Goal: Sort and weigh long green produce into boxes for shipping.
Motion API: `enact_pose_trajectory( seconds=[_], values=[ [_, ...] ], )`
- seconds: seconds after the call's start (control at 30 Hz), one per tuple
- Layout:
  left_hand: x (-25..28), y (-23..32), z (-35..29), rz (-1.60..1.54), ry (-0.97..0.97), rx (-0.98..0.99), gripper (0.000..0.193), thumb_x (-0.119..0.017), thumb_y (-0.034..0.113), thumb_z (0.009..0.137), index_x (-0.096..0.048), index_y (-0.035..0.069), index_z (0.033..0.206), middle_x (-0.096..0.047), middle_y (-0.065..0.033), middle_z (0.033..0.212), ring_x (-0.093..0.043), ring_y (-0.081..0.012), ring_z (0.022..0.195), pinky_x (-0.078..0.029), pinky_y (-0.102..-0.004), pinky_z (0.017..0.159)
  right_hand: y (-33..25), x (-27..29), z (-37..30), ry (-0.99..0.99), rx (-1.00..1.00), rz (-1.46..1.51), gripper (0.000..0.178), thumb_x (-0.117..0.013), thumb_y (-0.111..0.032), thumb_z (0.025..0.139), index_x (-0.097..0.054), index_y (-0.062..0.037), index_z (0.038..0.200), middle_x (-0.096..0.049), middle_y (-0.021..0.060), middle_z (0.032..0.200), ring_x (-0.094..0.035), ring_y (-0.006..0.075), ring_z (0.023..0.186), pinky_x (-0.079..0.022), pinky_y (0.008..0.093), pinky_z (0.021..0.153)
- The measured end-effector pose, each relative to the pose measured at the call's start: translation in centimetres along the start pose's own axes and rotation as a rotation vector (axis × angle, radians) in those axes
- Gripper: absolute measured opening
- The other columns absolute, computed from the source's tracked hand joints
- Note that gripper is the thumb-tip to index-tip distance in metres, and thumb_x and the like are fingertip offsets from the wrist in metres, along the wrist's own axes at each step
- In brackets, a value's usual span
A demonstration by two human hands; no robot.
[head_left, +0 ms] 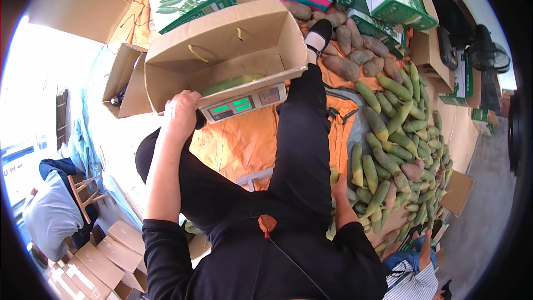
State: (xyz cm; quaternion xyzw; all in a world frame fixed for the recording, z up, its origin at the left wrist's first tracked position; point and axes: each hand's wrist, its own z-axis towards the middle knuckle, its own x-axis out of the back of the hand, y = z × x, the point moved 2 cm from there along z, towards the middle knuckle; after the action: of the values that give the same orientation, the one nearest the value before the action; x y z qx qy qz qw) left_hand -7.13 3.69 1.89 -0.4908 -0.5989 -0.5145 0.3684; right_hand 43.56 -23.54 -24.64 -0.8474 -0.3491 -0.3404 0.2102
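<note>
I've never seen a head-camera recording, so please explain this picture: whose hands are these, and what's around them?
There's no machine here, only a person's bare hands. A wide camera on their head looks down, so straight edges bend.

The left grip, a bare hand, touches the near edge of an open cardboard box above a scale with lit green displays. Inside lies a long green vegetable.

The right grip is beside a pile of green vegetables; whether it holds one is unclear. Reddish-brown tubers lie farther ahead.
</note>
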Motion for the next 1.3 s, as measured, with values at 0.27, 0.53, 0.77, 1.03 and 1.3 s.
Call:
enact_pose_trajectory(
  seconds=[0.27,0.53,0.77,1.03,1.3],
  values=[
    [0.1,-0.2,-0.5,-0.002,0.011,-0.031,0.023,-0.055,-0.008,0.071,-0.065,0.003,0.089,-0.061,-0.0153,0.086,-0.061,-0.033,0.09,-0.05,-0.0423,0.08,-16.6,17.0,-1.7,0.289,0.461,0.802,0.055,-0.069,0.006,0.072,-0.049,-0.0031,0.122,-0.059,0.0063,0.105,-0.057,0.0176,0.096,-0.046,0.0304,0.083],
    [-0.2,-0.2,-0.4,-0.017,0.023,-0.055,0.016,-0.056,-0.006,0.072,-0.063,0.004,0.082,-0.062,-0.0164,0.082,-0.063,-0.0343,0.086,-0.051,-0.0427,0.077,-35.1,32.2,-10.9,0.208,1.122,1.076,0.056,-0.07,0.008,0.075,-0.046,0.0019,0.125,-0.056,0.0104,0.116,-0.057,0.0196,0.107,-0.045,0.0345,0.096],
    [0.2,-0.7,-0.5,0.02,0.057,-0.081,0.014,-0.057,-0.006,0.071,-0.062,0.003,0.079,-0.062,-0.0167,0.079,-0.064,-0.0349,0.082,-0.052,-0.043,0.075,-48.9,27.6,-12.0,-0.136,1.337,0.731,0.055,-0.077,-0.004,0.068,-0.053,-0.0043,0.119,-0.059,0.0063,0.111,-0.059,0.0174,0.101,-0.049,0.0312,0.088],
    [0.4,-0.3,-0.1,0.022,-0.067,-0.031,0.019,-0.054,-0.004,0.077,-0.065,0.002,0.092,-0.062,-0.0191,0.087,-0.061,-0.0367,0.089,-0.048,-0.0429,0.079,-53.9,18.1,-7.1,0.089,1.369,-0.182,0.044,-0.075,-0.009,0.067,-0.058,-0.0103,0.108,-0.058,0.012,0.109,-0.056,0.0326,0.105,-0.047,0.039,0.089],
    [0.7,0.2,0.0,-0.015,-0.038,-0.033,0.021,-0.055,-0.005,0.074,-0.064,0.003,0.091,-0.064,-0.0198,0.089,-0.062,-0.0369,0.089,-0.05,-0.0425,0.079,-53.3,19.3,-5.0,0.108,1.29,-0.163,0.049,-0.071,-0.015,0.075,-0.057,-0.0118,0.122,-0.059,0.0138,0.11,-0.058,0.0289,0.104,-0.049,0.0394,0.087]
  ],
)
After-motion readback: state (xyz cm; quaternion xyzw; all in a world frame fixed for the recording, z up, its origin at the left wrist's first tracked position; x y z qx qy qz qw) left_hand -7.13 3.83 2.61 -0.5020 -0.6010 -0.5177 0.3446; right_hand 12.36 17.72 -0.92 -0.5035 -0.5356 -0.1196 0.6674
